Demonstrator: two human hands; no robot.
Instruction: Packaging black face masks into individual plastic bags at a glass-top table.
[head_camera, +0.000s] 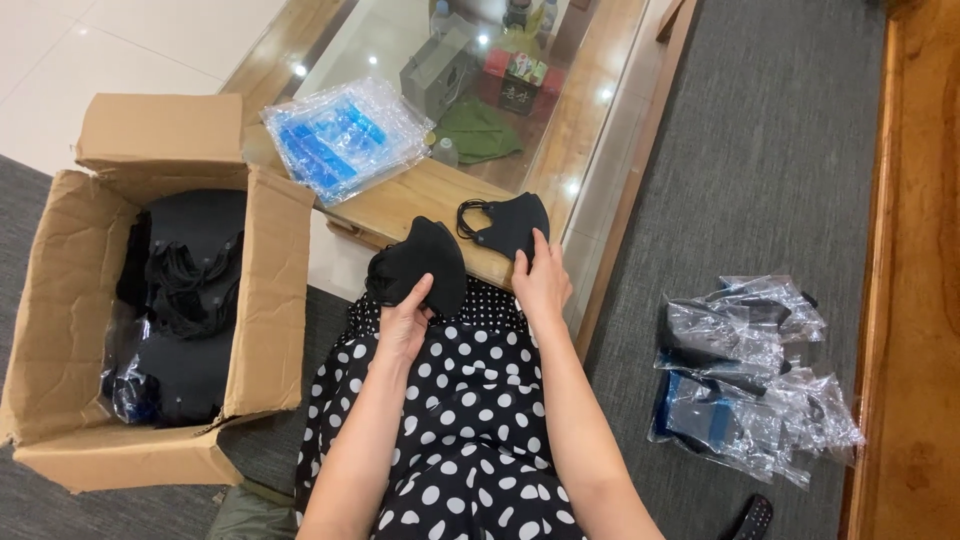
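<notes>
Everything in this shot was soft fabric, crinkly plastic or rough cardboard. The left hand (403, 322) gripped a small stack of black masks (420, 268), thumb over the front; they were matte cloth, dome-shaped and folded along the middle, held just above the lap at the near edge of the table. The right hand (541, 282) had its fingers pressed on a single black mask (508, 224), pinning or holding it on the wooden edge of the low table (400, 205). That one lay flat and had thin elastic ear loops bunched up at its left end. The two lots were close together but didn't touch.

The table itself had a light wood frame and a shiny glass top that reflected ceiling lights. Further back on its corner sat a pile of clear plastic bags (345, 135) with blue printing, glossy and wrinkled. On the left stood an open cardboard box (265, 300), flaps dented, stuffed with more black masks (185, 290) in a tangle of loops. On the grey carpet at the right lay a heap of filled clear packets (750, 375), dark stuff inside. The lap was covered in a black dress with white polka dots (460, 420).
</notes>
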